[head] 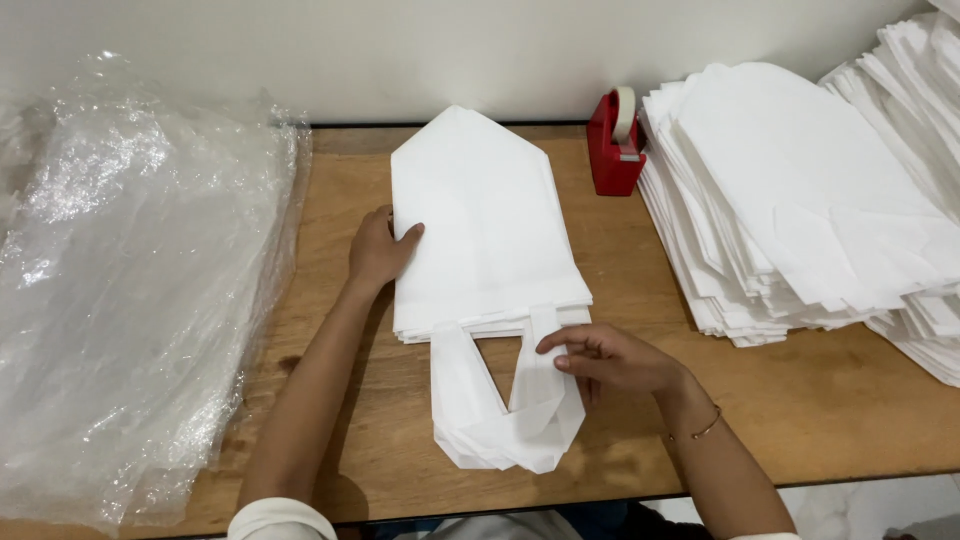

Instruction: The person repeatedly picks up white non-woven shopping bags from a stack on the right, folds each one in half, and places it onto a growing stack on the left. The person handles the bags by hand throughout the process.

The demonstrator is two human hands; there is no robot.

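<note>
The left hand (378,250) is lying flat, fingers together and thumb spread, pressing on the left edge of a small stack of white, flat-folded non-woven carrier bags (480,225) with a pointed far end. The right hand (605,357) is pinching with thumb and fingertips the right strap of the white looped handles (505,410) that are sticking out from the near end of that stack; its fingers are closing narrowly on the fabric, and a thin gold bangle (706,428) is sitting on its wrist. The stack is lying in the middle of a brown wooden tabletop (800,400), its point aiming toward the far wall and its handles hanging toward the near edge.

Just beyond the stack's right shoulder, a red tape dispenser with a pale roll (614,142) is standing near the back of the table. To its right, a tall pile of the same white folded bags (800,200) is spreading across the table's right side, with more white stacks (915,80) lying behind it. On the left, a heap of crumpled clear plastic sheeting (130,290) is covering the table's end, well apart from the left hand.
</note>
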